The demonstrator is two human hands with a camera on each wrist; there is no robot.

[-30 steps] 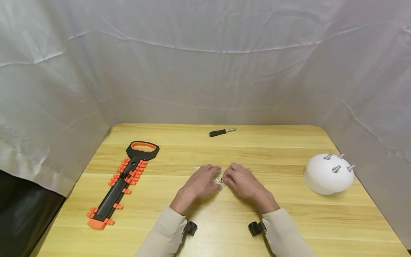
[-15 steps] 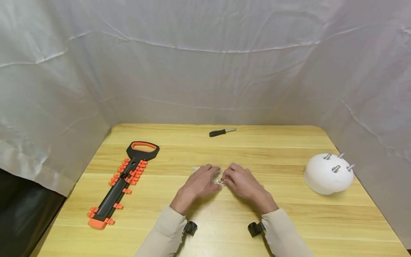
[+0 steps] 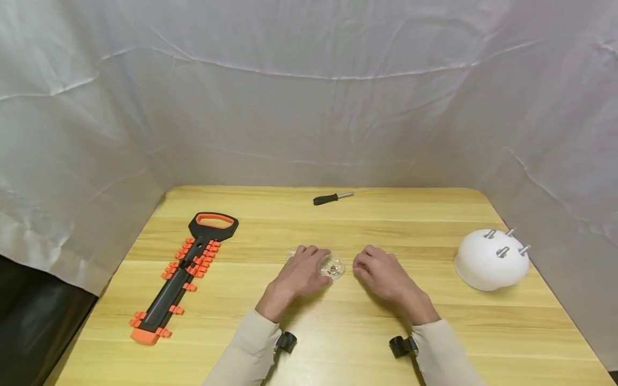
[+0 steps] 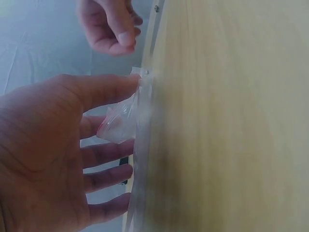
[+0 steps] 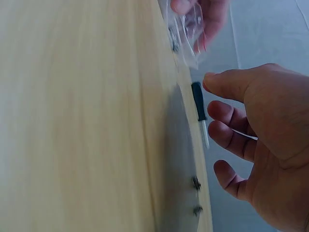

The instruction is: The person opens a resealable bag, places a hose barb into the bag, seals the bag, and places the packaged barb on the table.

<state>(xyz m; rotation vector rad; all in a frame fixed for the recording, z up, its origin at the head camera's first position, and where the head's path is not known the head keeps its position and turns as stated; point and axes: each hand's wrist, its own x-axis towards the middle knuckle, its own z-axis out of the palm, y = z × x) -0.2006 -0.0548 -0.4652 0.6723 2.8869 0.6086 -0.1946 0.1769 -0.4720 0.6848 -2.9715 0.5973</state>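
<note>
A small clear plastic zip bag [image 3: 336,262] with a red strip lies on the table, small metal screws [image 3: 333,270] gathered inside it. My left hand [image 3: 300,274] holds the bag, thumb on the near side and fingers behind, as the left wrist view shows. My right hand [image 3: 384,274] is a short way right of the bag, just over the table. Its fingers are loosely bent and apart, and nothing shows between them in the right wrist view. Below them in that view lie two small dark pieces of hardware [image 5: 196,183] on the tabletop.
At the back lies a black-handled screwdriver [image 3: 325,199]. A long black piece with an orange-rimmed handle and orange clips [image 3: 169,292] lies on the left. On the right sits a white dome [image 3: 490,262] with several metal pegs upward. Grey sheeting [image 3: 309,107] walls the table.
My right hand has drawn back from the bag to the right, uncovering the screws inside. My left hand has stayed in place on the bag.
</note>
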